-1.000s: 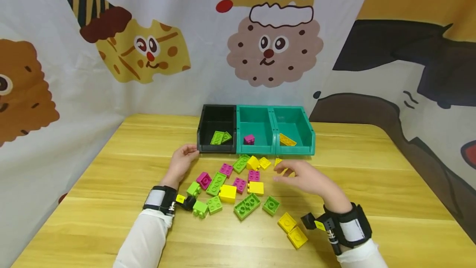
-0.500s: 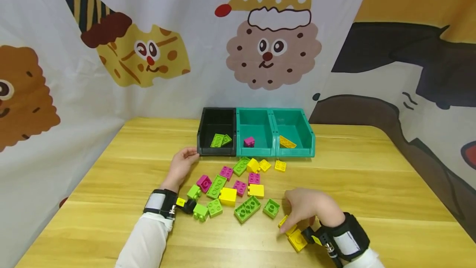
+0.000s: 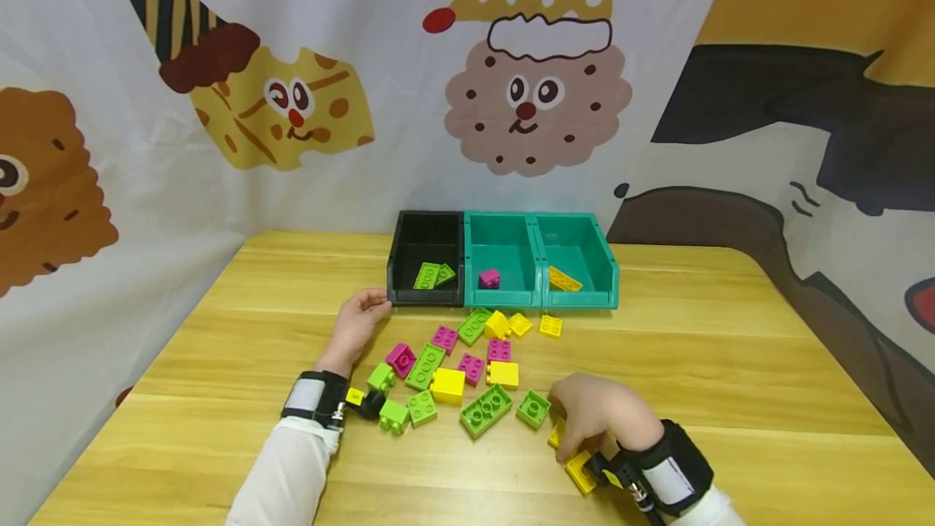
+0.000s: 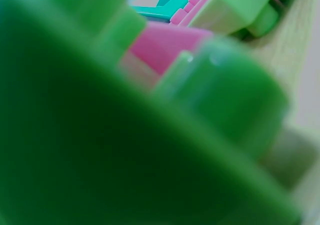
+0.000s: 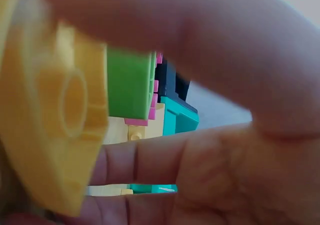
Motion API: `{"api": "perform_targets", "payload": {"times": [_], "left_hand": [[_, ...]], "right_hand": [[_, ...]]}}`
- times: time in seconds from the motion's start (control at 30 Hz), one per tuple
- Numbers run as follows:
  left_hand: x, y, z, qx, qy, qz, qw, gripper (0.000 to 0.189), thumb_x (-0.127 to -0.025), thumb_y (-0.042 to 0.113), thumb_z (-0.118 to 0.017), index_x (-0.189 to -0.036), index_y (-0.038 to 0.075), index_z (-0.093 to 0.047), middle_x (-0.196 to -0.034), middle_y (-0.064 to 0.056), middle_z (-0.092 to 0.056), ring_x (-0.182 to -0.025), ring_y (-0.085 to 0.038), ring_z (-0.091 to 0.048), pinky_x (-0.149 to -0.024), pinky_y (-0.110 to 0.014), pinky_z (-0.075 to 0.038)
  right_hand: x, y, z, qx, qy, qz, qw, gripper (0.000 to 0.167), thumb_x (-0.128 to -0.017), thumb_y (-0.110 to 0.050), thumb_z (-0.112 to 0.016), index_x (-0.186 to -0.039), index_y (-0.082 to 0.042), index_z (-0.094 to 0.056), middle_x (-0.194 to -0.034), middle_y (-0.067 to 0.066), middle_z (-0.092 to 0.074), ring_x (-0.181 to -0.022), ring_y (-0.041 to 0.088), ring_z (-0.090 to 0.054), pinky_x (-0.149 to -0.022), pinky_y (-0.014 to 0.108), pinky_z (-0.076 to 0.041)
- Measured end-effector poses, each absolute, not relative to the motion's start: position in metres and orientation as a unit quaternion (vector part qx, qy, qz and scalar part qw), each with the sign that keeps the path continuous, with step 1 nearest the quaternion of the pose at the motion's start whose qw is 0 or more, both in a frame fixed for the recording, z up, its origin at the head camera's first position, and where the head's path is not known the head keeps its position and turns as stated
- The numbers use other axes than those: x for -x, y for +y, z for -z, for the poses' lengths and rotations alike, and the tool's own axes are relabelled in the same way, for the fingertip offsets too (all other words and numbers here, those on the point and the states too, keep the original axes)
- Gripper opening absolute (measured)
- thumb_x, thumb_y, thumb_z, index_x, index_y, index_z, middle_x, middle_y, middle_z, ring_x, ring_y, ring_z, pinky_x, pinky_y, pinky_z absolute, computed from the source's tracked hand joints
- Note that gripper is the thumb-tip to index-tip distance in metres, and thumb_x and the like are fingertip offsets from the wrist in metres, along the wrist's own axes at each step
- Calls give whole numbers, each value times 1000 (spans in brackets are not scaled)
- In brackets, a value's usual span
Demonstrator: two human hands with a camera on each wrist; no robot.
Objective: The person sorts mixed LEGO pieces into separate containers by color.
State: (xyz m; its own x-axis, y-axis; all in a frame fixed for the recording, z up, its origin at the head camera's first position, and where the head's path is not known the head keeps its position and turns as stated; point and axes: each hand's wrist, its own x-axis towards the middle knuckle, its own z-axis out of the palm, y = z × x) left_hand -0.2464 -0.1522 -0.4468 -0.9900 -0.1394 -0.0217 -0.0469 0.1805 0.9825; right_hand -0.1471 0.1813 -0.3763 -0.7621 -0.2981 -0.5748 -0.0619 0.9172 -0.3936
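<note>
My right hand (image 3: 602, 412) reaches down at the front right, thumb and fingers curled around a yellow toy brick (image 3: 556, 433) that they partly cover. A second yellow brick (image 3: 580, 475) sits tilted just in front of the thumb. In the right wrist view a yellow brick (image 5: 75, 105) with its hollow underside showing fills the left side, the fingers below it. My left hand (image 3: 355, 323) rests with its fingertips against the front left corner of the black bin (image 3: 427, 296). Close-up green bricks (image 4: 220, 95) block the left wrist view, hiding that hand.
Two teal bins (image 3: 502, 298) adjoin the black one; the bins hold green, pink and yellow-orange pieces. Loose green, pink and yellow bricks (image 3: 447, 386) lie scattered between the hands. A green brick (image 3: 533, 409) lies just left of my right hand. A patterned cloth (image 3: 329, 185) hangs behind the table.
My right hand has come from near the bins toward the front right, down onto the pair of yellow bricks, and closed its fingers there. My left hand stays at the black bin.
</note>
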Motion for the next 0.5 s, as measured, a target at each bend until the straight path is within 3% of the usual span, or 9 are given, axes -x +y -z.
{"api": "perform_targets", "payload": {"times": [0.13, 0.3, 0.5], "left_hand": [[246, -153, 446, -60, -764, 642, 35, 29, -93, 4, -55, -121, -6, -56, -117, -23, -57, -99, -16, -53, -76, -13, -43], [247, -153, 448, -58, -761, 645, 37, 29, -93, 3, -55, -120, -8, -55, -117, -23, -57, -96, -14, -53, -76, -13, -44], [248, -153, 449, -59, -763, 643, 39, 29, -93, 3, -56, -120, -7, -56, -115, -21, -58, -93, -10, -53, -75, -12, -44]], "right_hand": [[147, 181, 376, 108, 924, 177, 322, 38, -61, -4, -84, -90, -7, -59, -77, 5, -56, -60, 19, -57, -55, 32, -49], [151, 183, 376, 123, 927, 169, 312, 34, -63, -5, -82, -88, -7, -60, -77, 4, -55, -64, 18, -54, -58, 30, -45], [155, 192, 374, 186, 935, 169, 248, 28, -64, -7, -77, -80, -8, -54, -71, 3, -48, -66, 19, -44, -59, 31, -34]]}}
